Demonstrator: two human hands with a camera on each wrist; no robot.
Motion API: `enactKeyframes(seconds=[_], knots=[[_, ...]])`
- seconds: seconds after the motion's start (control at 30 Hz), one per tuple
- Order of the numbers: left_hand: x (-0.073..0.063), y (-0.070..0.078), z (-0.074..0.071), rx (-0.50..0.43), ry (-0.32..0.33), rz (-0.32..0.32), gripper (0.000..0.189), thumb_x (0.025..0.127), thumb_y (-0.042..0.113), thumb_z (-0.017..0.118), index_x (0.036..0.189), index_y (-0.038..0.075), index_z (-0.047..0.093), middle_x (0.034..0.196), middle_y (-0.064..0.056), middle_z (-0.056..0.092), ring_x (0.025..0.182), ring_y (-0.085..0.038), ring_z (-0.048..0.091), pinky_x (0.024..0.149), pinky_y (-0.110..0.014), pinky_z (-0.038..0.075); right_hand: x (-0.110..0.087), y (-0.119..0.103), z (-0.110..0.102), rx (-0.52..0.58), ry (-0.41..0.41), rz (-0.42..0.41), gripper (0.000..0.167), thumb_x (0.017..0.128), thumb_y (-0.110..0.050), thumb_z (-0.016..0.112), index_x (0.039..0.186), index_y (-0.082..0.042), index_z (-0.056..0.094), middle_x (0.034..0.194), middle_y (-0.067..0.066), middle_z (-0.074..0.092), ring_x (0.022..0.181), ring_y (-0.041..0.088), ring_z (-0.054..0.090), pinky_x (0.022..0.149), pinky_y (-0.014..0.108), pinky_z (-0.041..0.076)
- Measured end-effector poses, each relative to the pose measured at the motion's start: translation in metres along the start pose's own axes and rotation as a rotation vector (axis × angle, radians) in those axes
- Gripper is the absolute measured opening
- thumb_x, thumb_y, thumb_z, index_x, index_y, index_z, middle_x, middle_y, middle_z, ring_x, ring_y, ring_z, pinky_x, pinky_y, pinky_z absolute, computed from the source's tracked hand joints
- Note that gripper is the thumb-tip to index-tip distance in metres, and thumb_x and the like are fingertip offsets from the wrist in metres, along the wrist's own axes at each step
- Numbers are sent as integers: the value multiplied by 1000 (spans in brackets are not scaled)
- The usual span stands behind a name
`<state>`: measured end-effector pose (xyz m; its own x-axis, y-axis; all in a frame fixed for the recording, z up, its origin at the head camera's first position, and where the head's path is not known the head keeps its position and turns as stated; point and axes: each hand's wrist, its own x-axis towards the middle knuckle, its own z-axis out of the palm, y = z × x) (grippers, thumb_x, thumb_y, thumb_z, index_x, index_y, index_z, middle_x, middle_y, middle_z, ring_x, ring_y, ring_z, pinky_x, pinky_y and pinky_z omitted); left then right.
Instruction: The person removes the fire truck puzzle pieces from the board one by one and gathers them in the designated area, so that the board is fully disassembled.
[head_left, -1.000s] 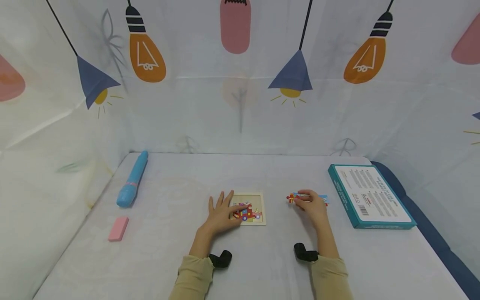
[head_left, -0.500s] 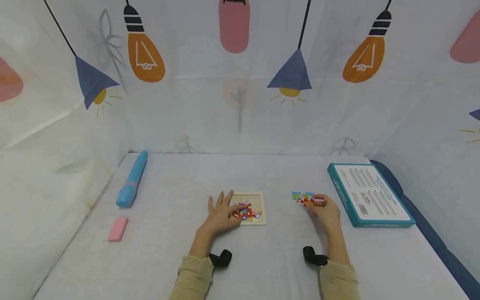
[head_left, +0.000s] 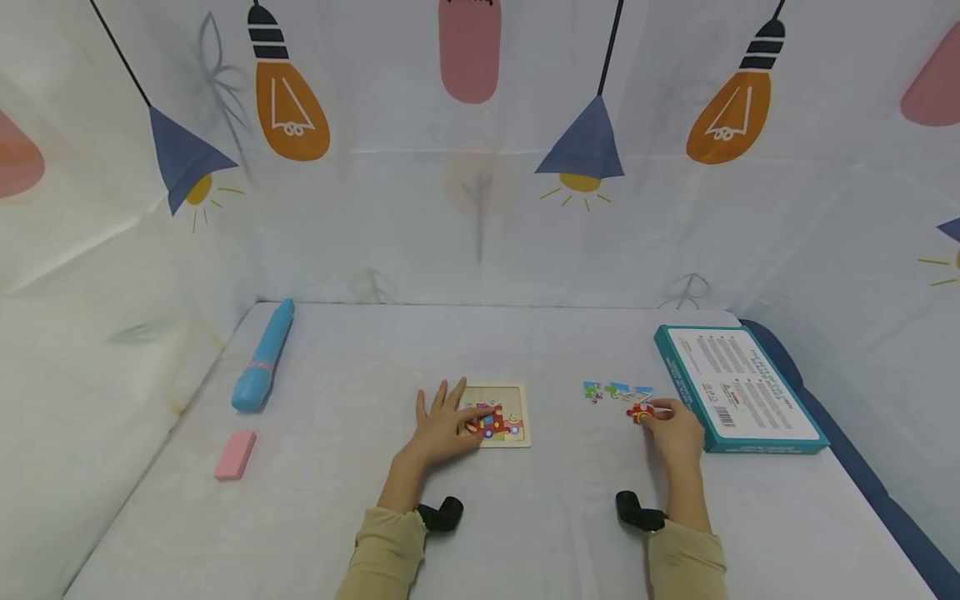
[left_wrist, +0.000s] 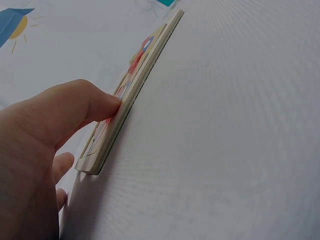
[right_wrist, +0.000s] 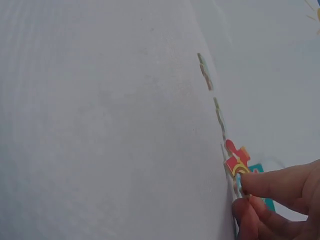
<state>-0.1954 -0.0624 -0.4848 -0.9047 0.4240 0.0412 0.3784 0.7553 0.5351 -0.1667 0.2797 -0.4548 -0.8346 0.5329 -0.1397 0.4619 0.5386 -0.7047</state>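
My left hand (head_left: 441,431) rests on a small wooden puzzle tray (head_left: 527,410), its fingers spread and the index finger reaching over the pieces inside. In the left wrist view the thumb (left_wrist: 102,105) presses at the near edge of the tray. Red vehicle pieces (head_left: 497,427) lie in the tray, partly covered by this hand. To the right, my right hand (head_left: 678,435) pinches a red and yellow puzzle piece (head_left: 638,412) by its right side. Just behind it is a short row of loose blue and green puzzle pieces (head_left: 592,391) on the table.
A teal and white box (head_left: 742,387) lies right beside my right hand. At the left are a blue toy microphone (head_left: 262,358) and a pink block (head_left: 236,455). A white cloth (head_left: 540,517) covers the table, and a printed curtain (head_left: 420,233) hangs behind it.
My right hand has moved right, still with the red piece, and now sits in front of the row's right end. The left hand stays in place on the tray.
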Motion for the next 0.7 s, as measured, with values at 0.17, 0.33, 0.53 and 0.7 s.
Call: enactKeyframes(seconds=[0.17, 0.33, 0.53, 0.7], knots=[[0, 0, -1, -6, -6, 4, 45, 79, 35, 64, 123, 30, 61, 153, -11, 18, 140, -39, 5, 103, -63, -9, 3, 0, 2, -64, 31, 22, 32, 88, -8, 58, 117, 6, 54, 99, 24, 55, 88, 35, 49, 70, 41, 41], [0, 1, -2, -10, -9, 8, 45, 79, 34, 64, 124, 30, 60, 153, -11, 18, 140, -39, 4, 103, -63, -10, 6, 0, 4, -109, 50, 25, 34, 87, -6, 58, 118, 6, 53, 99, 25, 56, 87, 36, 50, 71, 45, 40], [1, 0, -1, -13, -5, 12, 45, 79, 34, 64, 124, 29, 60, 153, -11, 18, 140, -39, 4, 103, -63, -11, 5, -3, 6, -51, 67, -4, 31, 87, -6, 58, 116, 4, 55, 95, 21, 55, 85, 33, 50, 67, 37, 39], [1, -2, 0, -4, -4, 26, 45, 80, 34, 64, 124, 29, 60, 153, -12, 19, 140, -39, 5, 103, -63, -10, -1, -14, 16, 119, 10, -123, 31, 87, -8, 58, 117, 0, 56, 103, 19, 57, 93, 31, 55, 72, 30, 44]])
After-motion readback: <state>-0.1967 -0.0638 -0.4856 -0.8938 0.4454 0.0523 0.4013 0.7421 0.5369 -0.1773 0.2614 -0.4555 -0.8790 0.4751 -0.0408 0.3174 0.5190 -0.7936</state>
